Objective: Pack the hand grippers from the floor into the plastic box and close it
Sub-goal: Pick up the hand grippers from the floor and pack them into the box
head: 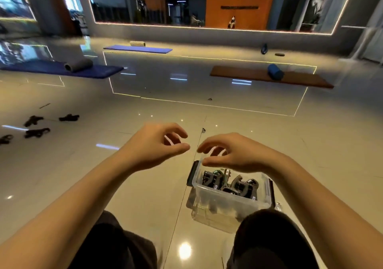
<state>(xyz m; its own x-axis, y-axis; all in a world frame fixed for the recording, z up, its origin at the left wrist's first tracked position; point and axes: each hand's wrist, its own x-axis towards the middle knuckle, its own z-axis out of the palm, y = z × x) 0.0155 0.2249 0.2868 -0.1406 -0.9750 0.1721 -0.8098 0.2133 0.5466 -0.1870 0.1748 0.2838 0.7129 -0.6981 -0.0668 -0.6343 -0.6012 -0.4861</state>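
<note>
- Clear plastic box, lidless, sits on glossy tiled floor, holding black hand grippers.
- Left hand and right hand hover loosely curled, empty.
- More loose grippers lie far left.

Your two arms are bare from the near edge of the view out to the wrists, with no sleeves, watch, bands or rings showing. Your left hand and right hand wear no gloves. Near the bottom, both of your knees are covered in dark, almost black fabric trousers, plain, with no visible print or seams.
</note>
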